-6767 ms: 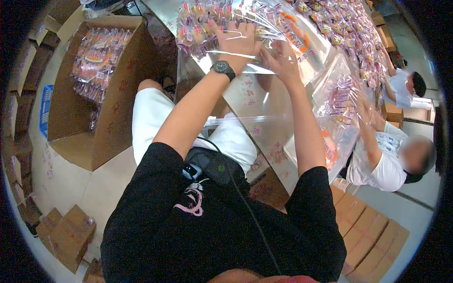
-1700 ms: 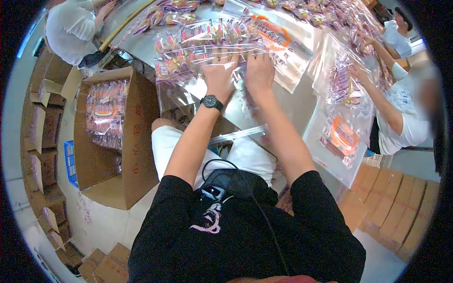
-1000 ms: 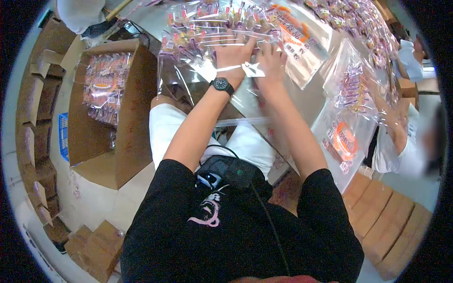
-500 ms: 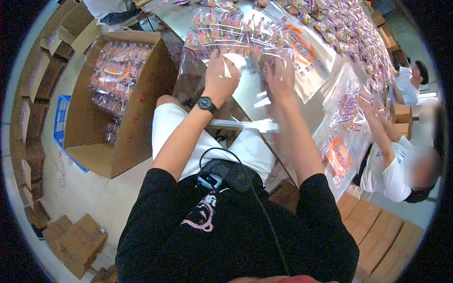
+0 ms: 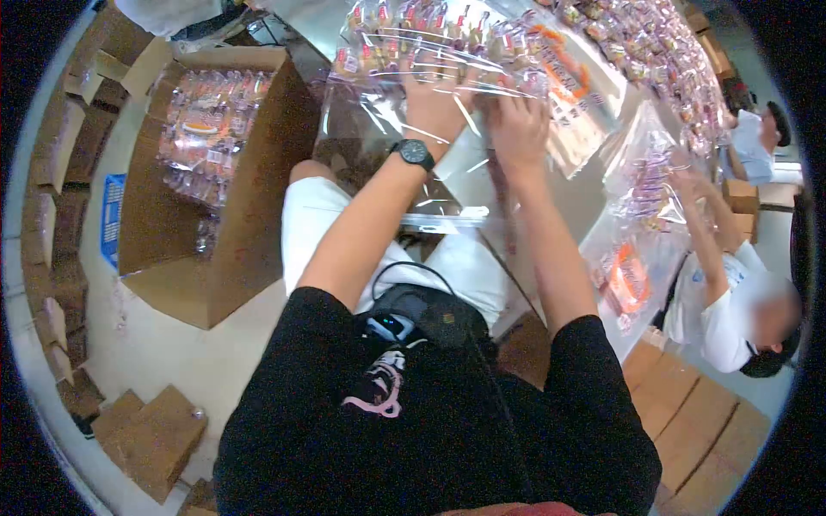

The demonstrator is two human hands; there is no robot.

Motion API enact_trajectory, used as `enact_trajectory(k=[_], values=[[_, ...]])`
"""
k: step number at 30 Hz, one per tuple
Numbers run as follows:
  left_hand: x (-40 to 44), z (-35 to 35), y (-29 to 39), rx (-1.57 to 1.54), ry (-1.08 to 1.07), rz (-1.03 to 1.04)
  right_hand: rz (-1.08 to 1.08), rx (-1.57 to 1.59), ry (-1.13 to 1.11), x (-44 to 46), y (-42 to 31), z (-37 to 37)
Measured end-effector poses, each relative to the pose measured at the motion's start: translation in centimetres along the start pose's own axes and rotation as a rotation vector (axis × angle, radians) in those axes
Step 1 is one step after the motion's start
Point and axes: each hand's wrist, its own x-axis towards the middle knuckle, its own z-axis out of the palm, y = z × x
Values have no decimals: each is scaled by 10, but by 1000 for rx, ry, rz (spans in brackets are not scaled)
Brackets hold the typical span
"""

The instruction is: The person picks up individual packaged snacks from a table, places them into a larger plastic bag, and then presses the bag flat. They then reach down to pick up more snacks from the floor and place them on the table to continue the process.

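Touching clear bag [image 5: 368,113] — hands [image 5: 435,112] [image 5: 519,131] unclenched

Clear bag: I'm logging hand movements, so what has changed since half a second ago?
The left hand has moved forward and rightward under the plastic of the clear bag, to the near edge of the packets. The right hand stays near that edge, and the carton still holds packages.

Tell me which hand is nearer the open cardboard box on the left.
Left. The left hand, at the clear bag, is to the right of the open cardboard box; the right hand, also at the bag, is farther right.
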Motion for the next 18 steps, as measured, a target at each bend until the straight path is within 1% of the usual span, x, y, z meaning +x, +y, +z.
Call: enact_trajectory(k=[1, 2, 3, 4, 5, 6, 7, 8, 10, 11, 14, 15, 16, 18], values=[[-2, 3, -4, 118, 9, 45, 23, 35, 45, -2, -3, 4], [-2, 5, -8, 60, 29, 63, 45, 64, 77, -10, -5, 7], [-4, 10, -9, 29, 4, 28, 93, -8, 30, -10, -13, 6], [-5, 11, -6, -7, -24, -9, 113, 9, -1, -7, -20, 0], [2, -11, -4, 44, 29, 31, 134, 23, -30, -2, -25, -7], [-2, -10, -3, -12, 48, 46, 156, 32, -50, 0, -29, -8], [-4, -1, -1, 58, 59, 46, 135, 2, 36, 1, -31, -1], [-1, 6, -1, 131, 82, 47, 133, -13, 65, 3, -29, 3], [7, 3, -2, 98, 22, 59, 111, -35, 121, 6, -28, 9], [7, -2, -2, 82, -9, 63, 174, 3, 20, 5, -29, 13], [12, -18, -3, 18, -166, 52, 215, 28, -101, 10, -28, 4], [12, -22, -6, 12, -88, 103, 290, 127, -199, 13, -31, -8], [10, -29, -7, 78, -229, 104, 272, 111, -124, 10, -35, -14], [4, -33, -18, 1, -37, 152, 226, 90, 16, -1, -46, -19]])
